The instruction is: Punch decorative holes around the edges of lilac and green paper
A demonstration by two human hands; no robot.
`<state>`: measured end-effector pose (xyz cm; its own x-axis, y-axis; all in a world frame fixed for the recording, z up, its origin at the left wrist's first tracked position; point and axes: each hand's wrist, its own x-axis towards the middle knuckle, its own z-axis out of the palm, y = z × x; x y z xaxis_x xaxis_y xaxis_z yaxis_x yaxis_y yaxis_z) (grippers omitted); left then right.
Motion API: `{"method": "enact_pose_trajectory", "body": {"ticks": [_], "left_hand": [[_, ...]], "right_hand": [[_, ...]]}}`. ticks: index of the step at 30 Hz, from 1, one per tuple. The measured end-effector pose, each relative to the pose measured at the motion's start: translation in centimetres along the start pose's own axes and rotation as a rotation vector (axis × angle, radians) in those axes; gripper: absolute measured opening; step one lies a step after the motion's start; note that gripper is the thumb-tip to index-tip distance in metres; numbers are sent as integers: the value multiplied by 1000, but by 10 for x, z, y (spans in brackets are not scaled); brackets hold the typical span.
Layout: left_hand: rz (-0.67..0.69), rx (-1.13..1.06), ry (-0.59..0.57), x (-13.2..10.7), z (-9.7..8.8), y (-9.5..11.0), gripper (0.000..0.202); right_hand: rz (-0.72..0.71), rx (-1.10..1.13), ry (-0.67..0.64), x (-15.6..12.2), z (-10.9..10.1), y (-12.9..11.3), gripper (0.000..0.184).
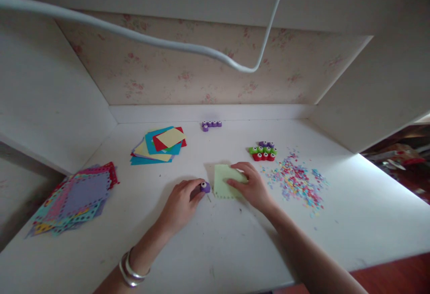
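Observation:
Between the thumb and fingers of my left hand point(183, 202) is a small purple craft punch point(205, 187) with a white round button. It is at the left edge of a pale green sheet of paper point(223, 180), just short of it or touching; I cannot tell which. The fingers of my right hand point(251, 186) hold the sheet at its right side, thumb on top. A row of punched marks runs along the sheet's lower edge. Two silver bangles point(129, 271) circle my left wrist.
Plain coloured sheets point(164, 144) lie at the back left, edge-punched sheets point(83, 193) at the far left. Purple punches point(211, 125) stand near the wall; purple, green and red punches point(264, 151) are at right, beside scattered paper confetti point(298, 180). A white cable point(168, 43) hangs across above.

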<state>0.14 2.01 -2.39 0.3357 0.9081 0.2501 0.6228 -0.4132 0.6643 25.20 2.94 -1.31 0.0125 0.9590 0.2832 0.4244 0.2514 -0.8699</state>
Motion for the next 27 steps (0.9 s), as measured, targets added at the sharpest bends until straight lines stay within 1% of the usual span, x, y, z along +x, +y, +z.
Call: {"method": "enact_pose_trajectory", "body": {"ticks": [1, 3, 4, 5, 6, 9, 13, 16, 19, 27], "left_hand": [[-14, -10, -8, 0, 0, 0, 28], [-31, -31, -22, 0, 0, -1, 28], [-36, -40, -25, 1, 0, -1, 28], [-40, -47, -26, 1, 0, -1, 29], [-44, -54, -26, 1, 0, 0, 29], [-50, -76, -8, 0, -1, 1, 29], [-14, -78, 23, -1, -2, 3, 28], [20, -69, 25, -1, -2, 2, 28], [39, -56, 17, -1, -1, 1, 28], [44, -16, 29, 0, -3, 4, 28]], "right_hand": [[112, 100, -10, 0, 1, -1, 37], [346, 305, -75, -1, 2, -4, 48], [433, 384, -107, -2, 2, -6, 52], [486, 437, -126, -2, 3, -7, 55], [507, 460, -132, -3, 4, -8, 56], [488, 423, -114, -3, 8, -11, 54], [451, 347, -88, -3, 12, -9, 49], [456, 327, -69, -3, 12, -7, 48], [473, 341, -79, -3, 12, -6, 48], [428, 277, -62, -4, 13, -3, 43]]}}
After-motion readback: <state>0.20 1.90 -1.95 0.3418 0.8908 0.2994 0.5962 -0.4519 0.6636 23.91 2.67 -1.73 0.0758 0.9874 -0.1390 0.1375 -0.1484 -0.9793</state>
